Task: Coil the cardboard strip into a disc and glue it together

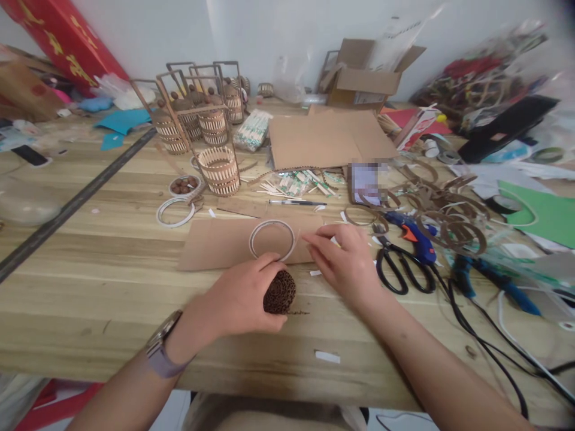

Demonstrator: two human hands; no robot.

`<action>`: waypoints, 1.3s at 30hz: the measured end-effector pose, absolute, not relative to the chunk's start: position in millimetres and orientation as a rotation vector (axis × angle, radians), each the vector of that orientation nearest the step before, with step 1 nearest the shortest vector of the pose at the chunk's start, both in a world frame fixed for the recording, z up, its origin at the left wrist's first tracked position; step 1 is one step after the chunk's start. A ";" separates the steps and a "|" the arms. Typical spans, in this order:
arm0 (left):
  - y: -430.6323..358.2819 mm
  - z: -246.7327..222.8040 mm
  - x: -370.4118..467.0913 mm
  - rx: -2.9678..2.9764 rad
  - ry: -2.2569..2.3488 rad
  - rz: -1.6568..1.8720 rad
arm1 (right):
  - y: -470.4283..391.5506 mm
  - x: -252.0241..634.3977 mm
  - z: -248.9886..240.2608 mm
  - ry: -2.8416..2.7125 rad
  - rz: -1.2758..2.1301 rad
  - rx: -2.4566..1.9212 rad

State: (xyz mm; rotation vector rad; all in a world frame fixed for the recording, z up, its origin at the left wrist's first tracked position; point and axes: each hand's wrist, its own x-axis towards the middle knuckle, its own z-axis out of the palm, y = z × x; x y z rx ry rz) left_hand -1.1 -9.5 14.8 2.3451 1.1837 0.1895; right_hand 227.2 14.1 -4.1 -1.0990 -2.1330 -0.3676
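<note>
My left hand is wrapped round a dark brown coil of rolled corrugated cardboard, its spiral face turned up. A short loose end of the strip sticks out to the right of the coil. Just beyond lies a white tape ring on a flat brown cardboard piece. My right hand is raised over the right end of that cardboard, thumb and index finger pinched together. Something thin and pale shows at its fingertips, too small to name.
Black-handled scissors, a blue glue gun and cables lie at the right, below a heap of cardboard rings. Stick baskets, a bowl of brown balls and cardboard sheets stand behind. A dark bar crosses the left.
</note>
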 end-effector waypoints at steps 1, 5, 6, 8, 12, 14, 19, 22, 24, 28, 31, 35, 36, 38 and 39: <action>-10.3 14.7 -0.8 2.354 1.182 0.185 | 13.2 223.9 -4.6 -2.153 -0.442 -1.083; -12.3 14.0 0.2 2.383 1.159 0.196 | 11.8 218.7 -6.2 -2.189 -0.589 -1.071; -12.4 13.7 0.5 2.385 1.152 0.197 | 11.8 219.2 -6.3 -2.204 -0.598 -1.082; -12.3 13.3 1.2 2.381 1.149 0.196 | 12.1 220.8 -5.9 -2.238 -0.599 -1.118; -12.6 13.7 2.2 2.363 1.137 0.227 | 13.0 222.1 -5.5 -2.260 -0.516 -1.197; -13.5 14.6 2.6 2.347 1.117 0.274 | 13.7 221.5 -5.9 -2.223 -0.365 -1.215; -14.8 16.9 1.0 2.312 1.078 0.371 | 21.9 230.2 -7.8 -2.005 0.197 -1.226; -12.4 19.7 -2.3 2.251 1.138 0.427 | 31.5 245.9 -9.0 -1.700 0.336 -1.326; -9.4 22.0 -4.1 2.203 1.215 0.495 | 34.6 253.0 -8.8 -1.479 0.469 -1.350; -3.7 22.1 -4.3 2.133 1.291 0.604 | 22.6 244.5 -3.4 -1.417 0.806 -1.129; -2.1 17.4 -2.9 2.060 1.289 0.669 | 4.1 228.4 3.5 -1.580 0.866 -0.958; -2.3 11.3 -0.9 1.956 1.229 0.765 | -13.3 214.6 7.2 -1.795 0.783 -0.912; -2.4 10.6 -0.5 1.941 1.214 0.789 | -15.3 212.7 6.8 -1.801 0.768 -0.930; -2.6 10.1 0.3 1.920 1.185 0.820 | -17.3 209.8 5.5 -1.785 0.754 -0.958; -2.8 10.3 0.6 1.912 1.171 0.823 | -17.6 208.6 4.9 -1.776 0.753 -0.963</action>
